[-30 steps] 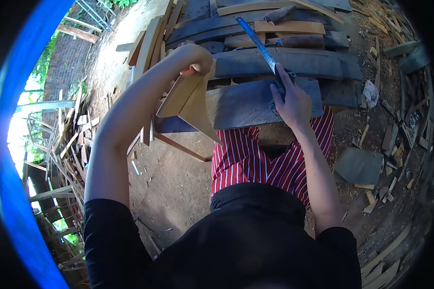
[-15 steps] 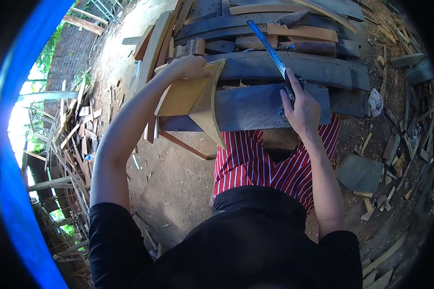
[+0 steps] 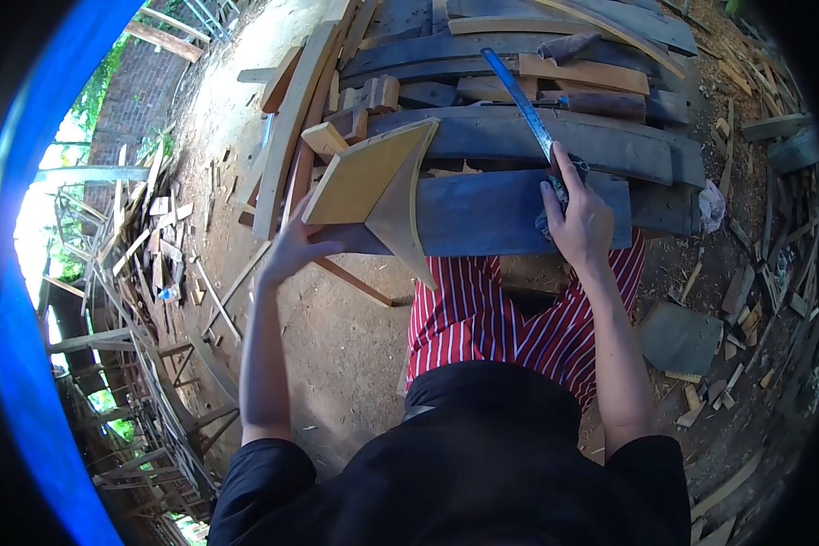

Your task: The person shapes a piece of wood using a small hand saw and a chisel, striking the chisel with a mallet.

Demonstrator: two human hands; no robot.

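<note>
My right hand (image 3: 581, 223) is closed round the dark, cloth-wrapped handle of a long, flat metal tool (image 3: 517, 91). Its narrow blade shines blue and points away from me, up and to the left, over the dark boards. On the near dark plank (image 3: 510, 214) stands a tan wooden piece (image 3: 359, 177) made of angled panels, with a curved, pointed front edge. My left hand (image 3: 293, 247) is at that piece's lower left corner, thumb stretched to the right and fingers apart, fingertips right at its edge.
Dark planks (image 3: 555, 136) form the bench top in front of me. Wooden-handled tools (image 3: 605, 105) and a curved offcut (image 3: 582, 73) lie on it. Small blocks (image 3: 373, 94) and long boards (image 3: 291, 118) are at the left. Scrap wood (image 3: 136, 246) litters the ground on both sides.
My left hand has let go of the tan piece's far top edge and come down towards me to its lower left corner. My right hand keeps its hold on the tool.
</note>
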